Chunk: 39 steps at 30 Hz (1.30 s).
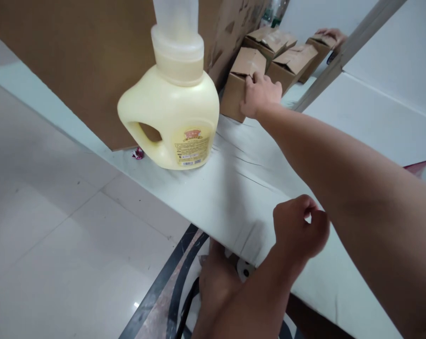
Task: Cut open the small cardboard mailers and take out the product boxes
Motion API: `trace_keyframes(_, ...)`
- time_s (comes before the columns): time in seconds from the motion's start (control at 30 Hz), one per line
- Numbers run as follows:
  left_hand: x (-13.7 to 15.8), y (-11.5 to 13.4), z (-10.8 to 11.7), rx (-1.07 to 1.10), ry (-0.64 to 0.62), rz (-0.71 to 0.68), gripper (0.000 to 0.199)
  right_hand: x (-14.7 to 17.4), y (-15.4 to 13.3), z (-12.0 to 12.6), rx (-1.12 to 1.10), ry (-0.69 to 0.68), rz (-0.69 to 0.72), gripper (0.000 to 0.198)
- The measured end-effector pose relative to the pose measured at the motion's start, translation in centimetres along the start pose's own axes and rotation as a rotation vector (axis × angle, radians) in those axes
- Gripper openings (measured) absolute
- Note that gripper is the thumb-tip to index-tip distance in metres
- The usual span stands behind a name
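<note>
My right hand reaches across the white surface and grips a small brown cardboard box, fingers over its upper edge near the folded flaps. Closer to me, my left hand hovers over the surface, its fingers curled into a loose fist with a small gap by the thumb; nothing shows in it. A pale yellow detergent bottle with a handle, a printed label and a translucent cap stands upright to the left of both hands.
More cardboard boxes stand beyond the gripped one. Another hand shows at the far box, perhaps a reflection. A large brown cardboard panel rises behind the bottle. A small red wrapper lies beside it. Tiled floor borders the surface.
</note>
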<state>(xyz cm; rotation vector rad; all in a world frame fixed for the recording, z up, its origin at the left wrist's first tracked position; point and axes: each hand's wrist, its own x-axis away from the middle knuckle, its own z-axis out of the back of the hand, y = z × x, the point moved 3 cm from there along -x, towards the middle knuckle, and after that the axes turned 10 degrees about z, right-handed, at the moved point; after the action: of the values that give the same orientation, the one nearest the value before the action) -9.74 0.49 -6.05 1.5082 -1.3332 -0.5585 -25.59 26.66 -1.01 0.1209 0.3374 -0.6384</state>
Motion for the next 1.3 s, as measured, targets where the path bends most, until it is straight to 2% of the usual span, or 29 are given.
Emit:
trace_keyframes(0.13,-0.1,0.2,0.3,-0.009,0.034,-0.068,0.015,3.0,0.3,1.9,0.129,-0.147,-0.037,0.055)
trace_keyframes(0.27,-0.2,0.3,0.5,-0.034,0.059,-0.139,0.016,8.8,1.1,4.1,0.180,-0.164,0.105,0.064)
trace_keyframes(0.33,-0.1,0.3,0.6,-0.060,0.080,-0.172,0.017,13.3,1.8,5.5,0.184,-0.114,0.184,0.066)
trace_keyframes(0.4,0.0,0.5,1.1,-0.113,0.163,-0.257,0.017,19.2,2.7,7.3,0.197,-0.040,0.241,0.060)
trace_keyframes(0.5,0.4,1.1,2.3,-0.208,0.458,-0.532,0.009,30.2,4.6,10.6,0.250,0.170,0.261,0.050)
trace_keyframes(0.53,0.5,1.2,2.6,-0.235,0.549,-0.610,0.007,34.1,5.6,11.6,0.264,0.241,0.204,0.047)
trace_keyframes(0.57,0.5,1.3,2.7,-0.258,0.596,-0.661,0.015,38.0,6.9,12.3,0.253,0.239,0.060,0.046)
trace_keyframes(0.6,0.3,1.2,2.6,-0.283,0.582,-0.682,0.023,41.9,8.4,12.7,0.232,0.223,-0.114,0.045)
trace_keyframes(0.67,-0.4,0.9,1.9,-0.346,0.400,-0.664,0.035,49.2,11.0,12.7,0.204,0.127,-0.493,0.049)
trace_keyframes(0.77,-1.2,-0.1,-0.1,-0.418,0.056,-0.556,0.041,57.1,13.0,10.7,0.088,-0.074,-0.901,0.072)
trace_keyframes(0.83,-1.4,-0.9,-1.0,-0.425,-0.057,-0.484,0.043,59.6,13.0,9.1,0.012,-0.138,-1.010,0.079)
trace_keyframes(0.9,-1.6,-1.4,-1.6,-0.405,-0.081,-0.467,0.043,60.3,12.7,8.3,-0.034,-0.097,-1.016,0.077)
trace_keyframes(1.03,-2.2,-1.7,-1.9,-0.383,0.026,-0.511,0.029,60.0,12.8,8.4,-0.079,0.042,-1.002,0.065)
trace_keyframes(1.1,-2.7,-1.8,-2.1,-0.363,0.036,-0.464,0.030,60.2,13.4,8.8,-0.136,0.098,-0.995,0.060)
trace_keyframes(1.2,-3.2,-2.0,-3.0,-0.217,-0.068,-0.334,0.042,60.9,14.2,9.2,-0.253,0.190,-0.953,0.049)
trace_keyframes(1.3,-3.0,-2.9,-4.8,-0.122,-0.272,-0.191,0.073,61.5,14.5,9.4,-0.304,0.267,-0.942,0.041)
